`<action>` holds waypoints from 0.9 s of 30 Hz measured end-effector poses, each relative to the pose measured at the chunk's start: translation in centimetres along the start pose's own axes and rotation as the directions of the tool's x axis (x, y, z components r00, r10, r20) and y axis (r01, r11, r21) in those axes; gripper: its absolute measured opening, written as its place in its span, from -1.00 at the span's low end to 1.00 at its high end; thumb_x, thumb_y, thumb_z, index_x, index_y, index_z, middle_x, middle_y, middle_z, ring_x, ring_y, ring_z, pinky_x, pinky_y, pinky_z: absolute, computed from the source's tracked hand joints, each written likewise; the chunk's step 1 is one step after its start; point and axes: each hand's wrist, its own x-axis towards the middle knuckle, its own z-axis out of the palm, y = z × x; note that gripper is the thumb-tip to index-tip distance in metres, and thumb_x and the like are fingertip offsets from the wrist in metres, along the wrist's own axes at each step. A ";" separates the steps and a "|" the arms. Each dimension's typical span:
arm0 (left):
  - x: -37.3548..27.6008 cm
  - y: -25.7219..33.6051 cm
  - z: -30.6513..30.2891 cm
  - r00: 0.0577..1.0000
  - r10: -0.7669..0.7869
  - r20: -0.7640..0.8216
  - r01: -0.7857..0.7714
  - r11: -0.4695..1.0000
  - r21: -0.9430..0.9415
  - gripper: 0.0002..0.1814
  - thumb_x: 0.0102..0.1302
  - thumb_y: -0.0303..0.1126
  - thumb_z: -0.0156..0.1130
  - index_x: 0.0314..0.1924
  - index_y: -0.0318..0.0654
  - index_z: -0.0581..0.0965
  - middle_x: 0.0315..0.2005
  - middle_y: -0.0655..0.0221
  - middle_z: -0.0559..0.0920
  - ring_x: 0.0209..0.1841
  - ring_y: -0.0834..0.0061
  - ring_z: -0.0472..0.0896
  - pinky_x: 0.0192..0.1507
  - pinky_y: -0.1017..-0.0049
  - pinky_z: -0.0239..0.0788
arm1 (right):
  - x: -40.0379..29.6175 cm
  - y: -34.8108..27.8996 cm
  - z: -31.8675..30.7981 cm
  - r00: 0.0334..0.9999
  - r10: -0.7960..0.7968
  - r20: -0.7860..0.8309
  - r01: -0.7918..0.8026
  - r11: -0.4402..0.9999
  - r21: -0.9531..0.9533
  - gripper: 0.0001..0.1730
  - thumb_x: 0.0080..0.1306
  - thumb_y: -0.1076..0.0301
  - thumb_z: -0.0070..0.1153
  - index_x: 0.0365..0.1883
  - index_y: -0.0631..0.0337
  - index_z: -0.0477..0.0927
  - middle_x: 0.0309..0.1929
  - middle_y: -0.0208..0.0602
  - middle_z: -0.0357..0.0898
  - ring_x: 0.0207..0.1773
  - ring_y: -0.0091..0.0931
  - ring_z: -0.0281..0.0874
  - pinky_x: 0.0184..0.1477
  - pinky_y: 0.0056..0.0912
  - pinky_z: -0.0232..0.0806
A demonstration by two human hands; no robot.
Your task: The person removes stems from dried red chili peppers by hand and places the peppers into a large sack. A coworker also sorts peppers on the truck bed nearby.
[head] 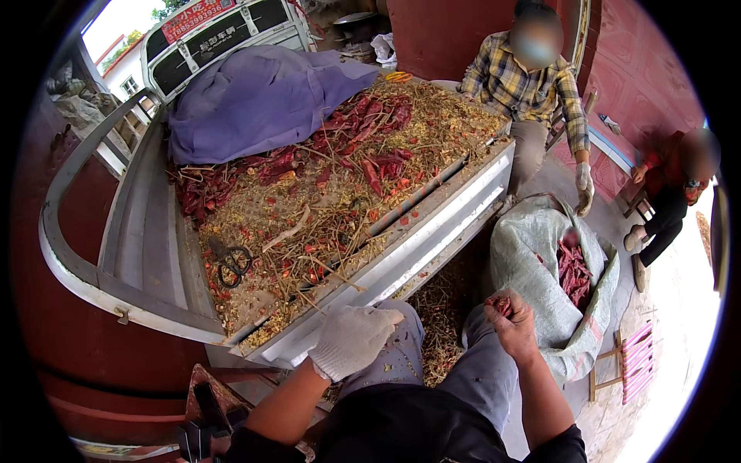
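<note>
My left hand [356,340], in a pale knitted glove, hovers over my left thigh by the truck bed's edge; whether it holds anything cannot be told. My bare right hand [512,327] is closed on a dried red chili piece [499,305], beside a woven plastic sack. That greenish-white sack [521,249] stands open at my right with dried red chilies [573,275] inside. On the truck bed [301,202] lie more dried chilies [370,121], stems, seeds and fragments. Black-handled scissors [234,267] rest near the bed's left corner.
A purple cloth [249,104] covers a heap at the back of the bed. Orange-handled scissors [398,76] lie beyond. A co-worker [524,87] sits across, gloved hand near the sack; another person [666,185] sits farther right. A striped stool [637,363] stands behind the sack. Stem debris [443,312] covers the floor.
</note>
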 end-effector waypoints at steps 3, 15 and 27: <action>0.6 -3.9 -4.5 0.957 -0.182 -0.228 0.182 0.983 -0.022 -0.74 0.50 -0.21 0.24 -0.02 -0.09 0.79 -0.27 0.16 0.80 -0.21 0.09 0.79 -0.11 0.14 0.60 | 2.7 1.8 -6.2 0.983 0.036 -0.178 -0.060 0.990 -0.129 -0.87 0.46 0.44 0.34 -0.10 0.26 0.67 -0.33 -0.43 0.63 -0.34 -0.60 0.56 -0.22 -0.45 0.47; 5.8 -22.1 -10.9 0.760 -0.503 -0.412 0.617 0.757 0.215 -0.64 0.46 -0.22 0.24 0.16 -0.09 0.76 0.22 0.15 0.73 0.30 0.08 0.64 0.36 0.10 0.45 | 8.2 8.9 -21.5 0.929 -0.158 -0.334 -0.124 0.718 -0.684 -0.30 0.42 0.25 0.33 0.45 0.40 0.49 0.32 0.17 0.64 0.30 -0.12 0.69 0.35 -0.12 0.49; 5.7 -19.5 -11.6 0.713 -0.604 -0.356 0.382 0.760 -0.525 -0.82 0.46 -0.36 0.29 -0.16 -0.31 0.76 0.06 0.21 0.75 0.13 0.35 0.70 0.20 0.25 0.46 | 1.4 4.8 -4.5 0.976 0.188 -0.113 -0.184 0.982 0.044 -0.61 0.56 0.40 0.16 0.26 0.45 0.59 -0.10 -0.27 0.71 -0.15 -0.53 0.69 -0.09 -0.43 0.52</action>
